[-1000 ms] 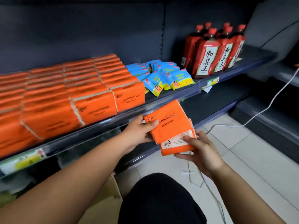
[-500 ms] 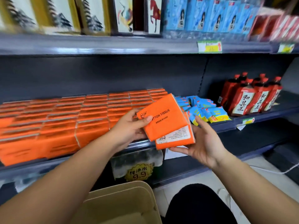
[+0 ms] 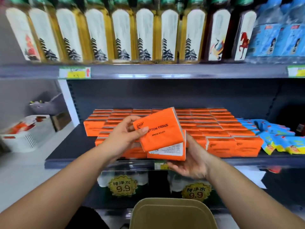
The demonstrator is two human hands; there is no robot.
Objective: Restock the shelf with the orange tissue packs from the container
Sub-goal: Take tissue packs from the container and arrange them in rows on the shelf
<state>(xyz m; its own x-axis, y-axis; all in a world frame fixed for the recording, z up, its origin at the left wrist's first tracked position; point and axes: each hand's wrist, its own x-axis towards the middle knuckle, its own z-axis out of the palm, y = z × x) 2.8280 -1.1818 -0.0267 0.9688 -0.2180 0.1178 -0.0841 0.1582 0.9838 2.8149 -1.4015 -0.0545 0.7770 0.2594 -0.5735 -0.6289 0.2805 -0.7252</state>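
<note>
Fingers (image 3: pixel 132 120) of the left hand (image 3: pixel 122 138) are curled over the top edge of the upper orange tissue pack (image 3: pixel 158 128), with the thumb pressed on its printed face, so that the pack is pinched at its left end. The lower orange tissue pack (image 3: pixel 166 152), label side up, is cradled from beneath by the right hand (image 3: pixel 191 161). That hand's fingers are curled under it and mostly hidden, and its thumb seems to lie along the pack's right edge, though blur leaves this uncertain. The two packs are held touching, the upper tilted across the lower, in front of the dark middle shelf (image 3: pixel 66 152). Stacked orange packs (image 3: pixel 219 128) are laid there in rows, with blue-and-yellow sachets (image 3: pixel 277 139) just beside them on the right. Tall bottles (image 3: pixel 99 35) are lined along the upper shelf (image 3: pixel 165 71). The tan container (image 3: pixel 171 214) is seen below the hands, and yellow price signs (image 3: pixel 123 185) are hung beneath the middle shelf.
</note>
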